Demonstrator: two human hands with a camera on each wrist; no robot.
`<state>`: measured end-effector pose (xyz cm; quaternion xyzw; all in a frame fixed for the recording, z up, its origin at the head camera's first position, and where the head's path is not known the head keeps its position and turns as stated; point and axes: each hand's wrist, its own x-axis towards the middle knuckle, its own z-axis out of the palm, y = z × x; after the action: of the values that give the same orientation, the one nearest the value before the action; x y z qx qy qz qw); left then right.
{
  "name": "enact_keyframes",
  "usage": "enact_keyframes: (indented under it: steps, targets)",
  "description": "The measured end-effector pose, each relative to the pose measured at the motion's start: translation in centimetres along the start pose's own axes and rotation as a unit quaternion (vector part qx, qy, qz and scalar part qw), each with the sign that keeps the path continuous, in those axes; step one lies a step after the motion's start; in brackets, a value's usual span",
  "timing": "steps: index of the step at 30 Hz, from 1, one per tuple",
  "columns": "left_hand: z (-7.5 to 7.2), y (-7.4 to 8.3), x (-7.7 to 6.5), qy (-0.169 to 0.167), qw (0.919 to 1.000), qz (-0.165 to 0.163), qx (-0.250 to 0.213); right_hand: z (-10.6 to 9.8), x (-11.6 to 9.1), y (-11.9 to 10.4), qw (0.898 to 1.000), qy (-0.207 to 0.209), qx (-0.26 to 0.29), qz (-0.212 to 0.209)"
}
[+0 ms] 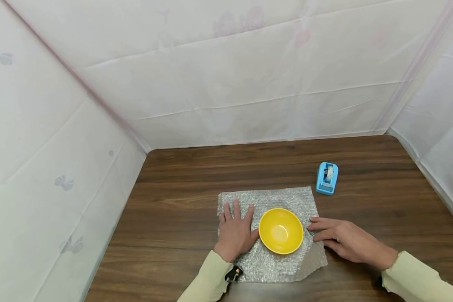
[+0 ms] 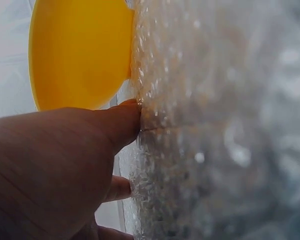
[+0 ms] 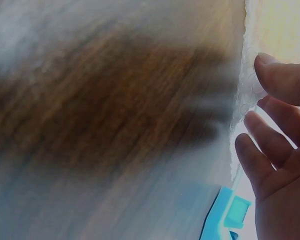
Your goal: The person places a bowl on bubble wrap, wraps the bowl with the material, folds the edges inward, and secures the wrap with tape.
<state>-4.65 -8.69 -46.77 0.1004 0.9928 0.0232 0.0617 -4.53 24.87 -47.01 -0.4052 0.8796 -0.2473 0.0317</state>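
Observation:
A yellow bowl sits upright on a sheet of bubble wrap laid on the wooden table. With fingers spread, my left hand presses flat on the sheet's left part, its thumb beside the bowl. In the left wrist view, that thumb rests on the wrap close to the bowl. At the sheet's right edge, the fingertips of my right hand touch the wrap. The right wrist view shows its fingers loosely bent and its thumb apart from them along the wrap's edge.
Behind the right hand, a light blue tape dispenser with a roll of tape stands on the table. Pale fabric walls enclose the table at the back and both sides. The wrap's near right corner looks uneven.

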Motion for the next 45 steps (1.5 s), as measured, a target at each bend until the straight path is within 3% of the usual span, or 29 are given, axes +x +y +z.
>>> enact_keyframes:
  steps: [18, 23, 27, 34, 38, 43, 45]
  targets:
    - [0.4, -0.3, -0.1, 0.020, 0.9988, 0.000, -0.044, -0.3, 0.8, 0.0, 0.999, -0.009, 0.034, 0.023]
    - [-0.2, -0.8, -0.2, 0.006, 0.9948, -0.003, -0.102, -0.7, 1.0, -0.4, 0.999, -0.003, 0.044, 0.021]
    - [-0.7, -1.5, -0.4, 0.016, 0.9888, 0.000, -0.148, -0.9, 1.1, -0.7, 0.998, 0.001, 0.049, 0.028]
    - [-1.0, -2.1, -0.7, 0.042, 0.9833, 0.012, -0.177, -0.7, 1.3, -0.9, 0.998, 0.014, 0.055, 0.038]
    - [-1.2, -2.0, -1.2, 0.081, 0.9785, 0.008, -0.190, -0.7, 1.4, -0.9, 0.997, 0.021, 0.055, 0.041]
    - [-2.2, -0.7, -3.2, 0.190, 0.9652, 0.015, -0.179, -0.7, 1.5, -1.0, 0.997, 0.021, 0.057, 0.042]
    - [-2.8, 0.1, -4.4, 0.216, 0.9595, 0.031, -0.178, -0.8, 1.5, -1.0, 0.997, 0.020, 0.062, 0.046]
